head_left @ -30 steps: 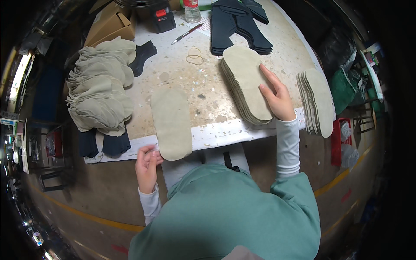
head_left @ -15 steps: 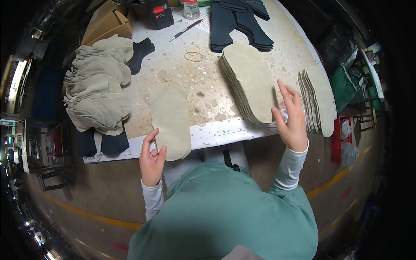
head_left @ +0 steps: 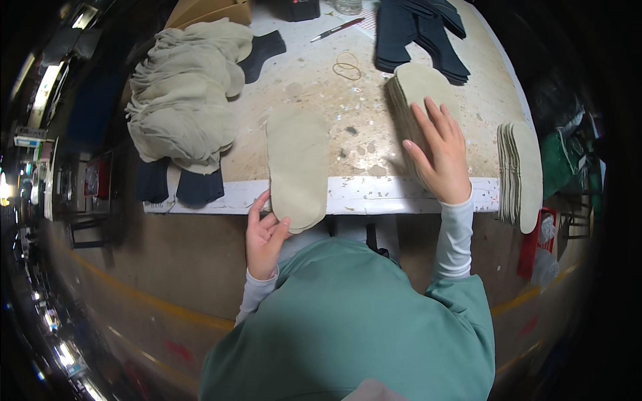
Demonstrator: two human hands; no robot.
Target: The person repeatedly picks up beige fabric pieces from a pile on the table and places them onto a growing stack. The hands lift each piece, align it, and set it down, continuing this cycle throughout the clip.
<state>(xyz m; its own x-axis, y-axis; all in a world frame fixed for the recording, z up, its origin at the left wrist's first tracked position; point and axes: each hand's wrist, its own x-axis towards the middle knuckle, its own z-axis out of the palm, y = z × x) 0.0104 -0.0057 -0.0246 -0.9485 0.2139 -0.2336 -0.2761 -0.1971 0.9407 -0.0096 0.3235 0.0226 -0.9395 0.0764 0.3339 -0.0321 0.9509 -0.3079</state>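
left hand (head_left: 265, 235): lower centre-left of frame, at the near bench edge; grip closed on the near end of the single beige sole-shaped piece (head_left: 296, 167), thumb on top, fingers curled under the overhang.
right hand (head_left: 438, 150): centre-right; open and flat, fingers spread, palm pressing on the fanned beige stack (head_left: 411, 90); holds nothing.
single piece position: lies lengthwise on the bench (head_left: 321, 87), centre of frame, its rounded near end hanging just over the white front edge.
change, right hand: half a second ago it stood at the near end of the stack by the bench edge, fingers pointing up; now it lies flat on top of the stack.
change, left hand: was beside the piece's end, now pinching it. The piece itself has not visibly shifted.
reading: looks like the stack is being steadied while the single piece is gripped at its end; a judgement only.
second stack (head_left: 520, 170): right of frame, beige pieces standing on edge, overhanging the bench; apart from both hands.
crumpled beige pile (head_left: 184, 93): upper left, untouched.
dark pieces (head_left: 414, 30): upper centre-right, behind the fanned stack.
small items: rubber bands (head_left: 346, 65) and a pen (head_left: 337, 29), upper centre.
wearer: green top, light grey sleeves.
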